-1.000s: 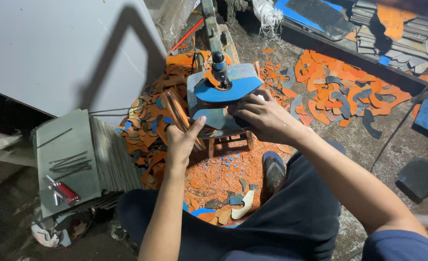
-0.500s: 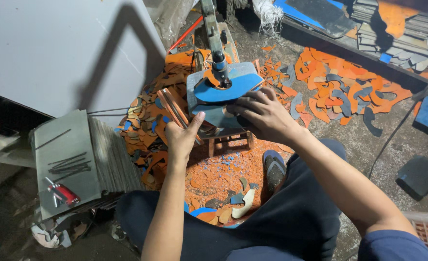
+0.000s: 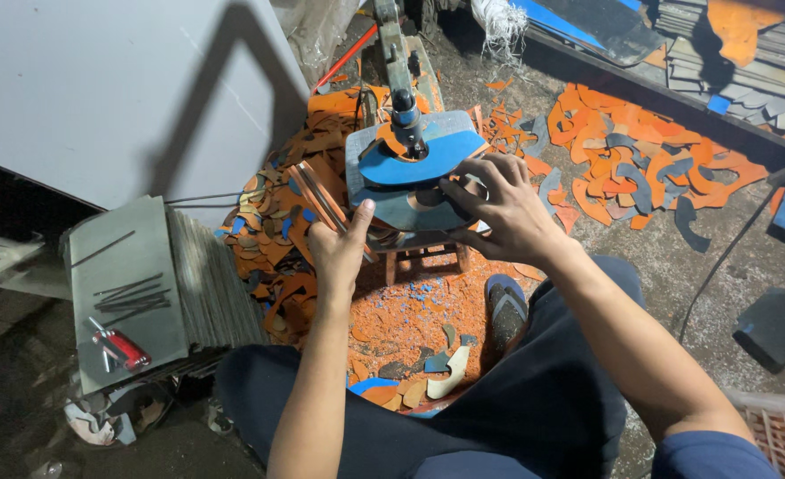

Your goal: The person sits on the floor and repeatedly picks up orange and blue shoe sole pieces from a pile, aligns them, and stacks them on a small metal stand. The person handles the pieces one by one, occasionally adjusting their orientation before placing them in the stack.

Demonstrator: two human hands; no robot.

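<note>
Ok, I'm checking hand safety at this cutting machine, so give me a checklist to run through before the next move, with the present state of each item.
1. Blue piece lies flat on the round metal table under the machine head: ok.
2. Right hand grips the table's near edge, fingertips beside the blue piece and apart from the head: ok.
3. Left hand is clear of the head, at the table's left edge with thumb raised: ok.
4. Whether the machine is running: cannot tell.
5. Floor footing: orange and grey offcuts litter the ground around the sandalled foot: not ok.
6. Red-handled tool on the stack of grey sheets is out of the way: ok.
</note>
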